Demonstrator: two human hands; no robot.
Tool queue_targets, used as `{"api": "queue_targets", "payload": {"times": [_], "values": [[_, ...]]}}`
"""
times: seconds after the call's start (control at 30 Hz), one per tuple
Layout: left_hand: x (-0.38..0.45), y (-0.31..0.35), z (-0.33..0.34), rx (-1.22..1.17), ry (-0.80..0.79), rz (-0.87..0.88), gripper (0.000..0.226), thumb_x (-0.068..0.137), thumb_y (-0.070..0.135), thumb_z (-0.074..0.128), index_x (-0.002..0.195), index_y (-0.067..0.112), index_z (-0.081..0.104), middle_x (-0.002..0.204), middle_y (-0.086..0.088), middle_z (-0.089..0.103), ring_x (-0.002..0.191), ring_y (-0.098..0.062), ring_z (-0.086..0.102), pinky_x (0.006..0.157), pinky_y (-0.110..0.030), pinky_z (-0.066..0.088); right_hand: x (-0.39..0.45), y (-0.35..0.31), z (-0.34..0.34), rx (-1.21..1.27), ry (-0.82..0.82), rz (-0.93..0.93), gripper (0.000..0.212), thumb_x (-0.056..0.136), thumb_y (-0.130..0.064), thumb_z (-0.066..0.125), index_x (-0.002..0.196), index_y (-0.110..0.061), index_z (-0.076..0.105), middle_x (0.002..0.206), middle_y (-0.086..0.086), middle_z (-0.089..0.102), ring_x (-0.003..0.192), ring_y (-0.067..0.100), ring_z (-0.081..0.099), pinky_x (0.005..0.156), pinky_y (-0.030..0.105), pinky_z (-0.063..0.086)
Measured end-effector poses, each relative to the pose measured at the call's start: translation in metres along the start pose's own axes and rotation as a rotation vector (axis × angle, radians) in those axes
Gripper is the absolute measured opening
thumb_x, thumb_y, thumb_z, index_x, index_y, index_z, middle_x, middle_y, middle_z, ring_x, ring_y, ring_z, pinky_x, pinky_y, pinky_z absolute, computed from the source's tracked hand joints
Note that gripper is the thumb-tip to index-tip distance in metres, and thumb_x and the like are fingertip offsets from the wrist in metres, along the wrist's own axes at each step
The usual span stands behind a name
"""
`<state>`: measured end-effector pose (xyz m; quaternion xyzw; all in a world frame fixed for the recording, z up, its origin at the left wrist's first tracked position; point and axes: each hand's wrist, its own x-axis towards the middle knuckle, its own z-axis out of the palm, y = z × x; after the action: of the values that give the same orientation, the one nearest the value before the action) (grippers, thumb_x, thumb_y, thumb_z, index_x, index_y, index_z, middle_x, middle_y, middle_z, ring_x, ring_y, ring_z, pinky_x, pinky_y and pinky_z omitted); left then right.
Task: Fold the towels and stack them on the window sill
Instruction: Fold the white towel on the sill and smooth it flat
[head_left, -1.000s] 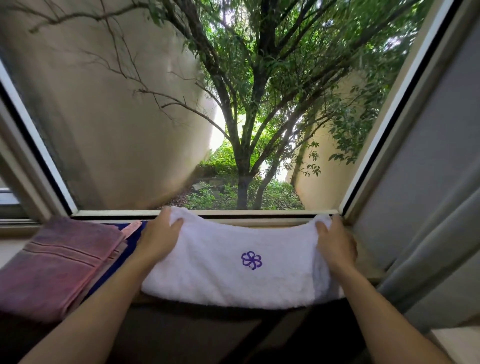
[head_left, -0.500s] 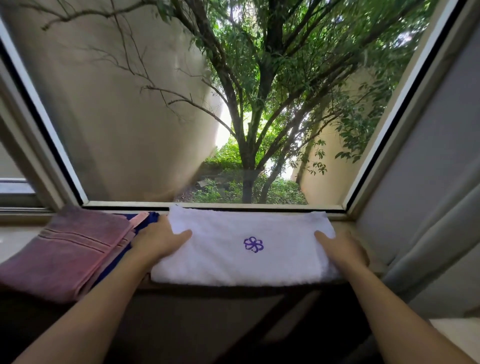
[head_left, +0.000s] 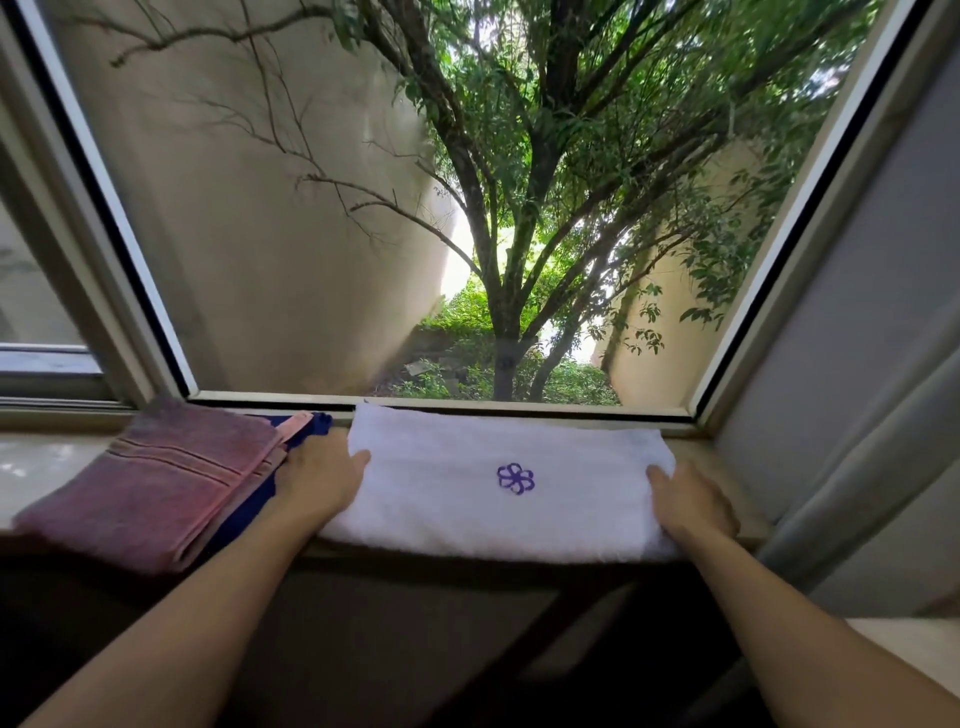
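Note:
A folded white towel (head_left: 457, 488) with a purple flower mark lies flat on the window sill (head_left: 727, 467), its front edge hanging slightly over. My left hand (head_left: 322, 478) rests on its left end, thumb lying on top. At the towel's right end my right hand (head_left: 691, 506) lies with fingers flat on the cloth. To the left sits a folded pink towel (head_left: 156, 483) on top of a dark blue towel (head_left: 306, 431), of which only an edge shows.
The window glass (head_left: 467, 208) and its frame stand right behind the towels. A grey curtain (head_left: 857, 467) hangs at the right end of the sill. A pale surface (head_left: 914, 649) shows at the lower right. Below the sill it is dark.
The white towel, held up and sagging a second ago, now lies flat on the sill. Both hands have slid from its back corners toward the front edge.

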<state>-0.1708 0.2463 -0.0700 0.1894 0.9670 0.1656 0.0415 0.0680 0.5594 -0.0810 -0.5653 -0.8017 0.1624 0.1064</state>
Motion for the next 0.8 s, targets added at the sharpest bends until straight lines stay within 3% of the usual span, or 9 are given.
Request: {"api": "queue_targets", "payload": {"times": [0.13, 0.27, 0.37, 0.43, 0.6, 0.7, 0.8], "values": [[-0.005, 0.006, 0.006, -0.005, 0.044, -0.004, 0.041, 0.093, 0.040, 0.044, 0.122, 0.011, 0.047, 0.118, -0.017, 0.059, 0.104, -0.037, 0.057, 0.076, -0.039, 0.040, 0.004, -0.004, 0.001, 0.042, -0.008, -0.037, 0.054, 0.091, -0.051, 0.041, 0.125, -0.010, 0.048, 0.126, 0.018, 0.057, 0.112, 0.038, 0.056, 0.091, 0.043, 0.045], [0.003, 0.017, 0.001, -0.095, 0.083, 0.027, 0.055, 0.087, 0.041, 0.054, 0.129, 0.006, 0.042, 0.129, -0.018, 0.050, 0.116, -0.039, 0.047, 0.088, -0.043, 0.041, 0.017, -0.010, -0.003, 0.191, -0.026, -0.086, 0.043, 0.086, -0.043, 0.052, 0.116, -0.013, 0.053, 0.124, 0.020, 0.056, 0.111, 0.039, 0.054, 0.093, 0.044, 0.046], [0.013, 0.024, 0.000, -0.025, 0.137, 0.137, 0.065, 0.086, 0.038, 0.057, 0.140, 0.011, 0.035, 0.139, -0.013, 0.043, 0.125, -0.035, 0.039, 0.096, -0.044, 0.038, 0.023, -0.017, -0.005, 0.105, -0.003, -0.134, 0.054, 0.085, -0.036, 0.056, 0.135, -0.019, 0.044, 0.141, 0.015, 0.040, 0.126, 0.038, 0.040, 0.103, 0.043, 0.038], [0.022, 0.028, 0.002, 0.092, 0.113, 0.258, 0.062, 0.087, 0.037, 0.055, 0.142, 0.016, 0.037, 0.143, -0.005, 0.041, 0.130, -0.028, 0.036, 0.101, -0.041, 0.036, 0.029, -0.027, -0.006, -0.097, -0.038, -0.283, 0.064, 0.086, -0.034, 0.055, 0.146, -0.028, 0.032, 0.150, 0.007, 0.031, 0.133, 0.034, 0.032, 0.107, 0.043, 0.034], [0.040, 0.028, 0.006, 0.279, 0.107, 0.350, 0.039, 0.086, 0.039, 0.049, 0.121, 0.023, 0.054, 0.117, -0.004, 0.054, 0.111, -0.025, 0.047, 0.093, -0.039, 0.039, 0.048, -0.042, -0.010, -0.394, -0.198, -0.459, 0.042, 0.087, -0.031, 0.047, 0.129, -0.029, 0.049, 0.132, 0.007, 0.046, 0.123, 0.031, 0.041, 0.100, 0.041, 0.036], [0.043, 0.026, 0.003, 0.260, 0.161, 0.441, 0.022, 0.084, 0.036, 0.056, 0.100, 0.022, 0.062, 0.098, -0.003, 0.055, 0.097, -0.025, 0.052, 0.081, -0.039, 0.045, 0.048, -0.041, -0.016, -0.492, -0.098, -0.564, 0.023, 0.091, -0.033, 0.047, 0.110, -0.024, 0.057, 0.119, 0.007, 0.051, 0.117, 0.029, 0.044, 0.093, 0.038, 0.037], [0.042, 0.019, -0.001, 0.125, 0.232, 0.531, 0.010, 0.085, 0.026, 0.060, 0.086, 0.016, 0.061, 0.084, -0.004, 0.055, 0.078, -0.028, 0.058, 0.059, -0.034, 0.044, 0.047, -0.032, -0.016, -0.382, -0.023, -0.640, 0.017, 0.094, -0.031, 0.048, 0.100, -0.019, 0.057, 0.113, 0.006, 0.049, 0.110, 0.028, 0.046, 0.082, 0.037, 0.043]]}}
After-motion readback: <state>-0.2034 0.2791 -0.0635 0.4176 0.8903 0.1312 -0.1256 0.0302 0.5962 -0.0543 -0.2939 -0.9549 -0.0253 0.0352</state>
